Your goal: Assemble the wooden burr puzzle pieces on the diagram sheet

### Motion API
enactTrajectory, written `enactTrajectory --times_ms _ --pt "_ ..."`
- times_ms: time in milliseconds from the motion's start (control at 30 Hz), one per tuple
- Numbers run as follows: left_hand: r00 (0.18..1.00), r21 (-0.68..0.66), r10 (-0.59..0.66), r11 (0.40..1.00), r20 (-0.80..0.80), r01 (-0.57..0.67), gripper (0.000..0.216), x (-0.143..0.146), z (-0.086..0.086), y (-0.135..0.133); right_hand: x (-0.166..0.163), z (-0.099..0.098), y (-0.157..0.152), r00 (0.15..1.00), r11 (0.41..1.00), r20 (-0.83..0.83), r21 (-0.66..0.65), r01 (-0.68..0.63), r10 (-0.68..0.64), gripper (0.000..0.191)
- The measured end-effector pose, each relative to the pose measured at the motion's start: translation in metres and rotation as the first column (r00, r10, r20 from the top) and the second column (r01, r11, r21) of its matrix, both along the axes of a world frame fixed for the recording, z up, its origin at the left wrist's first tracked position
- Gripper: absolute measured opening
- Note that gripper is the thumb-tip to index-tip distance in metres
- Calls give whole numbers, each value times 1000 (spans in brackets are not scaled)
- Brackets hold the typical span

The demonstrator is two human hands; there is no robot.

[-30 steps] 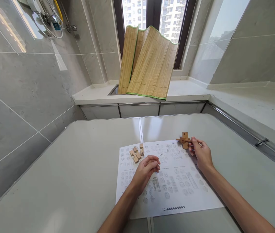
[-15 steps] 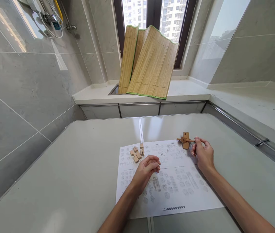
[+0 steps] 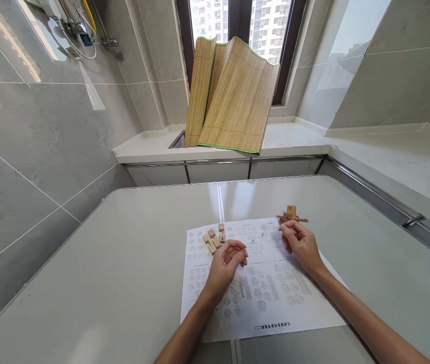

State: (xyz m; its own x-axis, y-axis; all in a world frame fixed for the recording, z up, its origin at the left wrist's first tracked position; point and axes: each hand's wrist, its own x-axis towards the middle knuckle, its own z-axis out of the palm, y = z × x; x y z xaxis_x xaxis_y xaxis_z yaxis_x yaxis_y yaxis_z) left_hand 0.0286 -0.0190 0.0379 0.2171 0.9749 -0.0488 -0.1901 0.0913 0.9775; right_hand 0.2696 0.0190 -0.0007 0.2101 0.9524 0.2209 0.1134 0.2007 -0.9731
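My left hand (image 3: 229, 259) is over the paper sheet, its fingers loosely bent and apart from the thumb, holding nothing. Just beyond its fingers lie several light wooden puzzle blocks (image 3: 215, 243) in a loose cluster at the sheet's upper left. My right hand (image 3: 301, 246) hovers at the sheet's upper right, fingers half bent, with nothing seen in them. Behind its fingertips is a darker wooden interlocking puzzle (image 3: 291, 210) with a thin wooden stick (image 3: 301, 219) across it. The fingers hide its lower part; I cannot tell whether they touch it.
The printed sheet (image 3: 275, 308), covered in small diagrams, lies on a pale table (image 3: 131, 263). A bamboo mat (image 3: 238, 101) leans by the window on the white ledge (image 3: 154, 144). Tiled walls rise on both sides, with a shower fitting (image 3: 82, 33) at the upper left.
My right hand has come off the stick and shifted left and slightly nearer, in front of the wooden puzzle. My left hand has moved slightly left.
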Motion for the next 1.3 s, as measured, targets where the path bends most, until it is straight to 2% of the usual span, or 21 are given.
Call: enactTrajectory --times_ms 100,200,300,367,467,533,633,933,1167,1300 --pt "980 95 168 983 -109 -158 14 -4 0 2 -7 -1 -3 993 999 104 3 -53 52 33" --pt "907 193 350 931 -235 -310 10 -10 -3 6 -12 -3 -4 979 997 191 16 -71 67 31" --pt "830 287 455 883 -323 -372 13 -15 -8 12 -13 -6 -3 967 997 247 23 -75 67 30" --pt "774 382 483 862 -411 -335 23 -18 -14 15 -13 -8 -2 960 997 271 23 -76 67 30" --pt "616 539 517 825 -594 -172 31 -23 -24 19 -13 -8 -2 952 997 297 21 -80 70 29" --pt "528 585 534 807 -661 -83 34 -27 -30 21 -13 -8 -2 948 996 309 20 -87 77 28" --pt "456 605 545 796 -704 -18 37 -30 -37 23 -14 -7 -3 943 995 322 18 -94 83 28" --pt "490 610 528 792 -693 10 16 -31 -40 23 -15 -8 -3 915 989 380 0 -145 135 29" --pt "524 600 500 799 -689 27 12 -34 -44 25 -15 -10 -2 895 985 416 -7 -173 160 31" --pt "548 584 448 806 -706 93 16 -33 -42 23 -15 -9 -3 886 983 432 -10 -183 169 32"
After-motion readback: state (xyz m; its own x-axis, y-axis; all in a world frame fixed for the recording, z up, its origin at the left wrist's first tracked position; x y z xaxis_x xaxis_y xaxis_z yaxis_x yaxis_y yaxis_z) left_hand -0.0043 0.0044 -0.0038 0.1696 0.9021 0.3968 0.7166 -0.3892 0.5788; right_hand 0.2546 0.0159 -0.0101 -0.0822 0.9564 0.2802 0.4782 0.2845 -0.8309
